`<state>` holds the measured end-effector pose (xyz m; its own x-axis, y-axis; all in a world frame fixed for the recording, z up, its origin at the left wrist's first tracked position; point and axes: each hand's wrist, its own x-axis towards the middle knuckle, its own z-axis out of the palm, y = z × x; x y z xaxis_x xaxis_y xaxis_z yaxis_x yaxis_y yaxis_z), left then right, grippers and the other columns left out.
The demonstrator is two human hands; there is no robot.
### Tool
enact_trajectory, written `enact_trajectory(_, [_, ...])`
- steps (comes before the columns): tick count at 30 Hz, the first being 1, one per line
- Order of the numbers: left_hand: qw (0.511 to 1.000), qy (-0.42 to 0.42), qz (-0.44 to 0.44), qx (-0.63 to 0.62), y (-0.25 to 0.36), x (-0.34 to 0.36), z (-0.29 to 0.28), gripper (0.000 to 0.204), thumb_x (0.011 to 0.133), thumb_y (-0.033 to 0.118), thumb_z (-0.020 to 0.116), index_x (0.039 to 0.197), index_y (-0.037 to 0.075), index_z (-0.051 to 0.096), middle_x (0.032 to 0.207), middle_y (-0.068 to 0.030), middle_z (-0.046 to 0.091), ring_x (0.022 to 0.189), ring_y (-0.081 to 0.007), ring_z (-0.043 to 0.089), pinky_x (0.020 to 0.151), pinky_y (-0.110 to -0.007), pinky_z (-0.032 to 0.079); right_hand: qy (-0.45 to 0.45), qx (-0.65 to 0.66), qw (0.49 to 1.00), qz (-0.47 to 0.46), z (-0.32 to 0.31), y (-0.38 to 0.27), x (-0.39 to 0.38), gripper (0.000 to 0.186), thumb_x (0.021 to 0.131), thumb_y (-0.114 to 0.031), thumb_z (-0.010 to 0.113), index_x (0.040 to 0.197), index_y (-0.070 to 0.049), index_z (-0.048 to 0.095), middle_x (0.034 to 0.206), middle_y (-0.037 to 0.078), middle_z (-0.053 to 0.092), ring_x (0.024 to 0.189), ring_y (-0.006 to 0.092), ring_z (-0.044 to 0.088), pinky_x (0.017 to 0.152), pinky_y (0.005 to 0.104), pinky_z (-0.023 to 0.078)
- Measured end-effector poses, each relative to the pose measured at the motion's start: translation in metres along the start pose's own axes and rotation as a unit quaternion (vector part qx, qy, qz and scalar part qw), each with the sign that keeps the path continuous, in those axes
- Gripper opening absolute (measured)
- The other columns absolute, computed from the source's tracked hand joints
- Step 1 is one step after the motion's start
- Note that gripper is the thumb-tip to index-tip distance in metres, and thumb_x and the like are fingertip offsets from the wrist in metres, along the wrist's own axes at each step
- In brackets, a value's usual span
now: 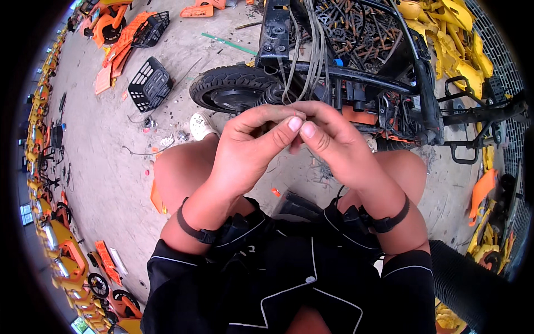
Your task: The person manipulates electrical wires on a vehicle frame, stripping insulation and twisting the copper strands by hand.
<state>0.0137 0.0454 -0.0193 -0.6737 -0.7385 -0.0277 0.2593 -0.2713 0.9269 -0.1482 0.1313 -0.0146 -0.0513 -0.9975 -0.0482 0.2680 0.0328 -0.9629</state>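
My left hand (247,142) and my right hand (340,146) meet in front of me, above my knees. Each is closed in a pinch, thumb against curled fingers, and the thumb tips almost touch. Whatever lies between the fingertips is too small and too covered to make out. Just beyond the fingers, a bundle of grey cables (314,50) hangs down over a black metal vehicle frame (361,78). A wheel with a black tyre (207,89) sticks out to the left of that frame.
Rusty metal parts (356,33) are heaped behind the frame. Yellow plastic panels (445,33) pile up at the far right. A black basket (150,83) and orange panels (119,47) lie on the concrete floor (111,167) at left, with scattered debris. Yellow vehicles (67,253) line the left side.
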Motion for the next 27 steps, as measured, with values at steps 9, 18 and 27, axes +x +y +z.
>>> enact_trajectory(9, [0.998,-0.028,0.013,0.060,0.012,0.001,-0.006,0.018,0.098,0.009,0.070,0.111,-0.002,0.072,0.099,-0.0059,0.069,0.092,-0.0120,0.064,0.082,-0.026,0.050,-0.049,0.024,0.993,0.109,-0.013,-0.012,-0.004,0.028,0.106,-0.029,0.058,0.108,-0.004,0.070,0.069,-0.005,0.052,0.064,0.0040,0.046,0.058,0.0212,0.037])
enact_trajectory(18, [0.989,-0.003,0.059,0.139,0.012,0.003,-0.014,0.017,0.095,0.012,0.073,0.106,-0.001,0.076,0.101,-0.0086,0.069,0.096,-0.0158,0.063,0.085,-0.029,0.050,0.008,-0.015,0.996,0.090,-0.007,-0.014,0.001,0.027,0.102,-0.024,0.064,0.103,0.001,0.073,0.077,0.000,0.057,0.070,0.0089,0.051,0.065,0.0250,0.043])
enact_trajectory(27, [0.992,0.025,0.051,0.113,0.005,0.000,-0.013,0.011,0.091,0.008,0.076,0.099,0.001,0.077,0.101,-0.0078,0.069,0.096,-0.0156,0.062,0.084,-0.028,0.051,0.060,-0.035,0.997,0.019,0.000,-0.006,-0.001,0.013,0.093,-0.011,0.075,0.098,0.001,0.073,0.094,0.003,0.066,0.083,0.0103,0.060,0.072,0.0245,0.047])
